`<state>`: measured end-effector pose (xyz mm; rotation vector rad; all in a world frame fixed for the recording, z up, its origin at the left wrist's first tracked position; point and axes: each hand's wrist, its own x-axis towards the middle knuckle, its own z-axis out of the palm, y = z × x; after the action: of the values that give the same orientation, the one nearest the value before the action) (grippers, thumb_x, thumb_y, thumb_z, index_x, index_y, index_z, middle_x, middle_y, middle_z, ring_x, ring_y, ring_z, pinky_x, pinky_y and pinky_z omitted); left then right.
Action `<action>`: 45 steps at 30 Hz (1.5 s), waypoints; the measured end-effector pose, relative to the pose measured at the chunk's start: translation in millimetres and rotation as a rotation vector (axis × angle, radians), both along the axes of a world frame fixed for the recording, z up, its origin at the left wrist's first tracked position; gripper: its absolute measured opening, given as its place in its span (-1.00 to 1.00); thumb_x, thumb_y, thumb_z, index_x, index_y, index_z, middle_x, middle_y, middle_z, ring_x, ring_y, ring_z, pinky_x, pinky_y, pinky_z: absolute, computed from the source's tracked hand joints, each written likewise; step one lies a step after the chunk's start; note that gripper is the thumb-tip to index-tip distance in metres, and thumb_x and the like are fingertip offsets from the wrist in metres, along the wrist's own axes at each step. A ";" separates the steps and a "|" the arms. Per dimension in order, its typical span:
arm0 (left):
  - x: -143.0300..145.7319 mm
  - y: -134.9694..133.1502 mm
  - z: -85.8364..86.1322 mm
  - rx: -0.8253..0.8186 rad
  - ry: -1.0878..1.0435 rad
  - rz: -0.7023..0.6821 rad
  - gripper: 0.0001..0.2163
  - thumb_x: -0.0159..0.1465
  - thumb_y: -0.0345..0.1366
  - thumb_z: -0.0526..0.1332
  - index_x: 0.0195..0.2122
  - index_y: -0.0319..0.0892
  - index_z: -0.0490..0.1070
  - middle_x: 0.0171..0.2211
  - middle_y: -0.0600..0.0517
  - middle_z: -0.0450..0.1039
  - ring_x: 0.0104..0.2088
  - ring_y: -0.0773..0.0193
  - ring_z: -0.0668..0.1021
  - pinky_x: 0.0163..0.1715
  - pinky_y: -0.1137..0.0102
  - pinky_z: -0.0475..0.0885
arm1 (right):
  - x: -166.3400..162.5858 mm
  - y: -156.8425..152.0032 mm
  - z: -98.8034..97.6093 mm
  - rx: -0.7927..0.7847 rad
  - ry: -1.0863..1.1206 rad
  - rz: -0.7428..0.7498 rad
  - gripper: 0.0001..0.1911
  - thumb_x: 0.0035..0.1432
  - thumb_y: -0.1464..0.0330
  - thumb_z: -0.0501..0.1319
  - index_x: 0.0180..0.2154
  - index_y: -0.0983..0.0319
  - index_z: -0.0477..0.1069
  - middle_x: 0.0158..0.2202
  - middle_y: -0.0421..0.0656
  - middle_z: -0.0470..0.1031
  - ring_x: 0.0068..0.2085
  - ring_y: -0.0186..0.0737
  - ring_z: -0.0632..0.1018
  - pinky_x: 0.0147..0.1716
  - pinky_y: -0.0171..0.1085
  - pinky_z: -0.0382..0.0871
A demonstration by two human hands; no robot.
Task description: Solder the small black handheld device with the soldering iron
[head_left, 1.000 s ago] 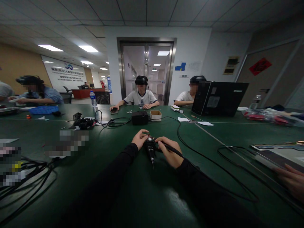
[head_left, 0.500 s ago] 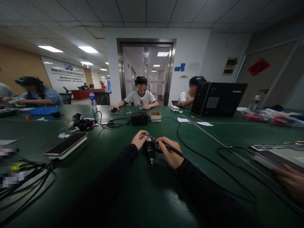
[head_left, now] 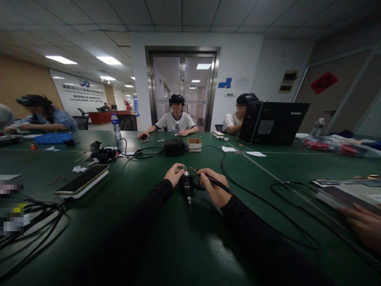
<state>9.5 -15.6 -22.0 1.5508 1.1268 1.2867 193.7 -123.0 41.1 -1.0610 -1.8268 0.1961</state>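
Observation:
My left hand is closed, thumb and fingertips pinching a small green part at the far end of a black handheld tool. The tool lies on the table with its thin metal tip towards me. My right hand grips a soldering iron like a pen, its tip pointing left, a short way off the green part. From the iron a black cable trails along my right forearm. Fine details of the part between my left fingers are too small to make out.
Ahead stand a black box and a small open carton. To the left lie a phone on a white box and looped cables. At the right edge another person's hand rests by a flat panel. Co-workers sit across the green table.
My right hand has drawn slightly right, and the iron's tip has come away from the green part. My left hand and the black tool stay nearly in place. The view has shifted slightly.

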 end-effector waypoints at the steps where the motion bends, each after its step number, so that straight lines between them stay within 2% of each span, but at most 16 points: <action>1: -0.4 0.2 -0.4 0.000 0.061 0.029 -0.81 0.18 -0.31 0.17 -0.18 -0.20 0.39 -0.46 0.05 0.51 -0.40 0.28 0.54 -0.25 0.37 0.41 | 0.9 0.7 0.0 0.002 0.003 -0.014 -0.75 0.23 0.31 0.05 -0.28 0.19 0.50 -0.46 -0.19 0.53 -0.41 -0.28 0.54 -0.39 -0.37 0.35; 6: -6.0 -0.6 0.2 0.007 0.320 0.117 -0.81 0.20 -0.25 0.14 -0.22 -0.15 0.48 -0.31 -0.02 0.56 -0.24 0.17 0.54 -0.10 0.31 0.38 | 4.3 3.6 -1.2 0.017 -0.014 -0.037 -0.74 0.25 0.29 0.05 -0.28 0.18 0.49 -0.44 -0.19 0.54 -0.39 -0.27 0.55 -0.39 -0.37 0.36; 10: -10.7 -9.6 1.4 0.016 0.340 0.109 -0.77 0.19 -0.21 0.16 -0.20 -0.14 0.50 -0.14 -0.07 0.54 -0.11 0.13 0.52 0.00 0.30 0.34 | 4.6 1.7 0.8 0.021 -0.020 -0.029 -0.75 0.26 0.30 0.04 -0.26 0.18 0.49 -0.43 -0.18 0.55 -0.38 -0.26 0.56 -0.38 -0.36 0.37; 14: -12.4 -28.3 7.3 0.027 0.320 0.036 -0.65 0.21 -0.09 0.13 -0.07 -0.14 0.46 -0.13 -0.08 0.52 -0.13 0.15 0.53 -0.04 0.33 0.36 | 4.3 0.5 2.2 0.015 -0.030 -0.029 -0.76 0.25 0.31 0.05 -0.27 0.18 0.49 -0.43 -0.18 0.55 -0.38 -0.26 0.56 -0.39 -0.36 0.36; 18: -5.2 -48.3 22.6 0.011 0.451 -0.012 -0.39 0.02 0.03 0.31 0.06 -0.17 0.37 -0.05 -0.16 0.48 -0.05 0.02 0.51 -0.01 0.27 0.35 | 4.5 2.8 -0.2 0.015 -0.031 -0.025 -0.75 0.26 0.30 0.05 -0.25 0.17 0.49 -0.40 -0.18 0.55 -0.37 -0.26 0.55 -0.38 -0.36 0.36; 21: 8.3 -59.0 34.7 -0.019 0.565 0.037 -0.17 -0.16 -0.06 0.43 0.15 -0.21 0.26 0.03 -0.27 0.41 0.00 -0.13 0.49 0.00 0.20 0.34 | 4.6 4.1 -2.7 0.018 -0.034 -0.019 -0.75 0.26 0.29 0.05 -0.26 0.18 0.49 -0.40 -0.17 0.55 -0.37 -0.26 0.55 -0.37 -0.36 0.35; 24: 20.4 -64.6 43.2 -0.053 0.683 0.086 -0.22 -0.18 -0.15 0.42 0.12 -0.19 0.28 -0.03 -0.30 0.43 -0.07 -0.20 0.52 -0.09 0.14 0.37 | 4.8 4.2 -3.6 0.024 -0.041 -0.016 -0.75 0.26 0.29 0.05 -0.27 0.19 0.49 -0.41 -0.17 0.55 -0.37 -0.25 0.55 -0.38 -0.36 0.35; 27: 17.4 -66.5 47.7 -0.060 0.693 0.087 -0.31 -0.22 -0.19 0.42 0.01 -0.14 0.35 -0.16 -0.22 0.49 -0.16 -0.14 0.54 -0.15 0.18 0.39 | 5.2 4.0 -2.4 0.046 -0.034 -0.017 -0.76 0.26 0.30 0.05 -0.27 0.19 0.48 -0.40 -0.17 0.56 -0.35 -0.25 0.56 -0.36 -0.35 0.36; 30: -7.9 -72.2 50.2 -0.056 0.698 0.094 -0.35 -0.27 -0.22 0.43 -0.06 -0.09 0.38 -0.19 -0.15 0.50 -0.20 -0.07 0.55 -0.18 0.24 0.40 | 5.0 3.5 -0.1 0.061 -0.041 -0.005 -0.76 0.26 0.29 0.05 -0.27 0.18 0.48 -0.39 -0.16 0.56 -0.34 -0.24 0.57 -0.34 -0.35 0.37; 34: -65.2 -95.4 57.7 -0.111 0.882 0.102 -0.36 -0.14 -0.20 0.34 0.04 -0.05 0.32 -0.14 -0.12 0.50 -0.16 -0.07 0.54 -0.18 0.22 0.38 | 3.5 1.7 2.6 0.068 -0.072 0.015 -0.76 0.27 0.30 0.04 -0.26 0.19 0.48 -0.35 -0.15 0.57 -0.33 -0.24 0.57 -0.33 -0.33 0.37; 38: -125.1 -124.9 67.6 -0.199 1.028 0.234 -0.37 -0.07 -0.21 0.24 0.10 -0.06 0.27 -0.11 -0.10 0.49 -0.15 -0.04 0.55 -0.14 0.20 0.38 | 2.0 0.1 4.0 0.066 -0.106 0.015 -0.75 0.27 0.30 0.03 -0.25 0.19 0.48 -0.35 -0.14 0.58 -0.34 -0.25 0.57 -0.33 -0.33 0.37; 42: -173.3 -145.9 71.5 -0.273 1.030 0.257 -0.33 -0.07 -0.20 0.17 0.15 -0.10 0.20 -0.17 -0.08 0.50 -0.21 0.00 0.57 -0.21 0.24 0.42 | 1.2 0.3 3.0 0.051 -0.082 0.016 -0.74 0.28 0.29 0.03 -0.25 0.18 0.48 -0.39 -0.16 0.56 -0.35 -0.25 0.57 -0.33 -0.34 0.37; 45: -197.9 -155.7 71.3 -0.307 0.998 0.250 -0.30 -0.09 -0.21 0.15 0.16 -0.13 0.16 -0.25 -0.05 0.51 -0.29 0.01 0.58 -0.28 0.26 0.43 | 1.0 0.4 2.4 0.043 -0.059 0.023 -0.74 0.28 0.28 0.03 -0.26 0.18 0.47 -0.40 -0.17 0.55 -0.35 -0.25 0.57 -0.33 -0.33 0.38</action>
<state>-188.4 -171.3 49.3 1.8752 2.0618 0.3673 194.7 -122.6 43.5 -1.0258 -1.8892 0.1405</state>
